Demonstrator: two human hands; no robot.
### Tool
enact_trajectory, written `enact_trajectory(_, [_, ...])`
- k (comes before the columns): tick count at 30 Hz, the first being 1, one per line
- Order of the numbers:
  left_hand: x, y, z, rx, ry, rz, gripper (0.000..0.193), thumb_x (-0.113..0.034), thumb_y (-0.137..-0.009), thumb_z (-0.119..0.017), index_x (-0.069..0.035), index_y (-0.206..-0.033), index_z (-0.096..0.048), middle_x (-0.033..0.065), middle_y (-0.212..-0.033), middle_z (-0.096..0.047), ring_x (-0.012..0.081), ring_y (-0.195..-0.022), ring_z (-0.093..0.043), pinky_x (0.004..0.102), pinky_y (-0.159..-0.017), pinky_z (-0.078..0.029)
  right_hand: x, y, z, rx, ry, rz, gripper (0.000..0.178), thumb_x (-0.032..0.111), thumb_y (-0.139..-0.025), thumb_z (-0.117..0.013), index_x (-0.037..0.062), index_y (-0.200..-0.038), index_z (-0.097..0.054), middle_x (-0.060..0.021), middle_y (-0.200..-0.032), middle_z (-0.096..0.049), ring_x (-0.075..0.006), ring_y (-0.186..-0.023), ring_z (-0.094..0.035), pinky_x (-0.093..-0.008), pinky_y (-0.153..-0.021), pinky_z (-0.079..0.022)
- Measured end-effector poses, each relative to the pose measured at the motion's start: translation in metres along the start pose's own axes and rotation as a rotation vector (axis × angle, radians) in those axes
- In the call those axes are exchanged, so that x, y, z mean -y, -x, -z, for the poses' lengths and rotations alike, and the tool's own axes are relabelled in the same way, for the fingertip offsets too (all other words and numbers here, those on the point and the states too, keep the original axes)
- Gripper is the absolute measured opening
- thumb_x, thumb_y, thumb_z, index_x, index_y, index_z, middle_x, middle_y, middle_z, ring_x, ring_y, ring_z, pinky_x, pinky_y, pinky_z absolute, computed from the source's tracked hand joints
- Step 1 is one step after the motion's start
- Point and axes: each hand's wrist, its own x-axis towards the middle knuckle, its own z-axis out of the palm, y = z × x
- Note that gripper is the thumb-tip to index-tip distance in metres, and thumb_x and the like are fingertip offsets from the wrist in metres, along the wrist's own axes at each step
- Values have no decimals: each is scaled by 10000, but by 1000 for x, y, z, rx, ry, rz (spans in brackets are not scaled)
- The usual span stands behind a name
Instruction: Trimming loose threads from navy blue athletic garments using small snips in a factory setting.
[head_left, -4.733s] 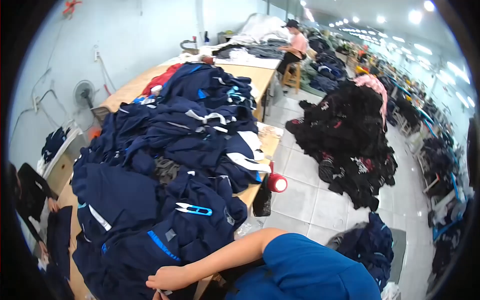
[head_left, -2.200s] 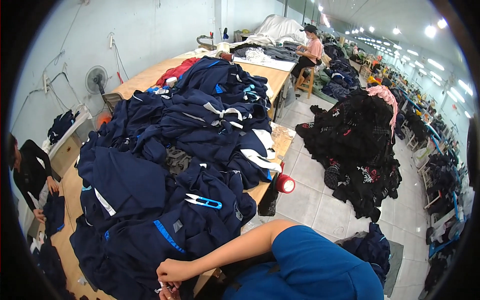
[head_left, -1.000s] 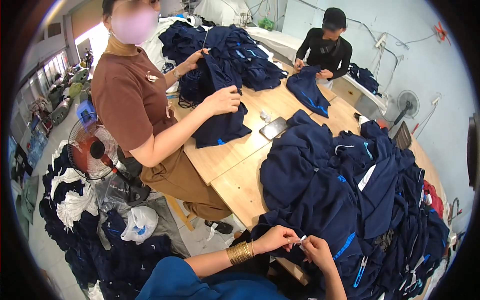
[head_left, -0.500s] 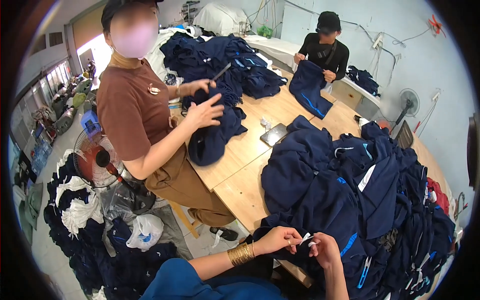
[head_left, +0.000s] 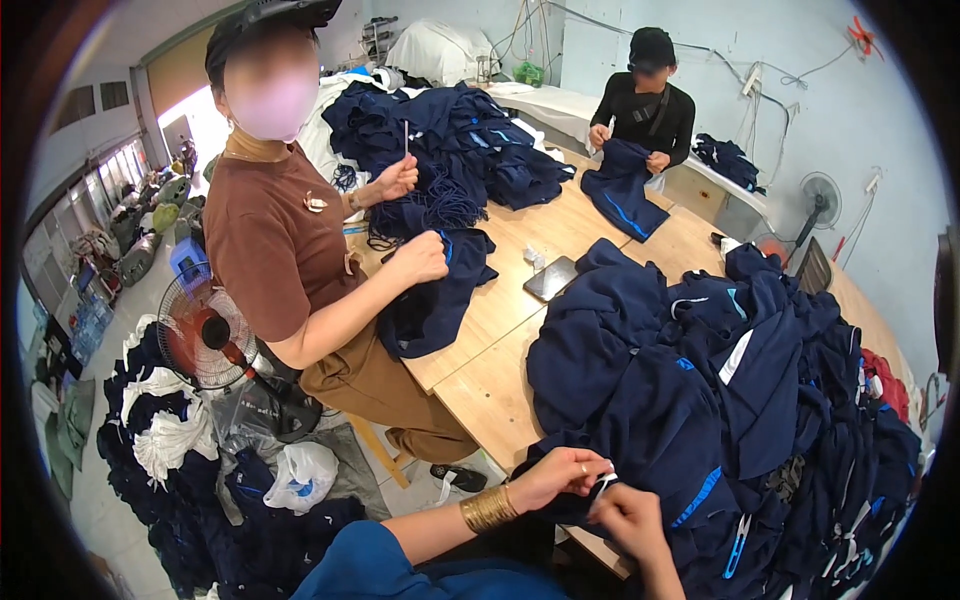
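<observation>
Just over the near edge of the navy garments, my left hand [head_left: 556, 478] pinches a narrow white strip [head_left: 604, 480] at its fingertips. A gold bangle stack circles that wrist. Close beside it on the right, my right hand [head_left: 632, 520] is closed with curled fingers at the strip's lower end; its fingertips are partly hidden. The large heap of navy garments [head_left: 640, 370] with blue and white trims spreads ahead and to the right of both hands. Blue-handled thread snips [head_left: 737, 548] lie on the heap, right of my right hand.
Across the wooden table [head_left: 490, 375], a co-worker in brown [head_left: 270, 220] holds a slim tool over navy fabric; another in black [head_left: 650, 115] holds a navy garment. A phone [head_left: 550, 279] rests between. Floor fan [head_left: 205, 325], plastic bag [head_left: 302, 475] and garment piles stand at left.
My right hand has turned and curled down and left, closer to my left hand. The co-worker in brown has drawn the hands apart, one raising the slim tool upright.
</observation>
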Motion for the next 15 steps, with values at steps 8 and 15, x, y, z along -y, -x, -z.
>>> enact_trajectory(8, [13,12,-18,-6,-637,-477,118,-110,-878,-535,-11,-929,-572,23,-760,-559,83,-712,-529,228,-653,-423,-4,-13,1,-174,-689,-354,184,63,-854,-454,-22,-713,-537,-100,-607,-575,-165,-489,-573,-266,-448,-497])
enact_trajectory(15, [7,18,-16,-58,-762,-530,173,-157,-855,-594,6,-912,-603,25,-776,-581,90,-728,-552,230,-661,-435,-13,-17,8,-164,-983,-475,215,138,-868,-482,2,-720,-558,-110,-639,-595,-168,-493,-579,-272,-502,-519])
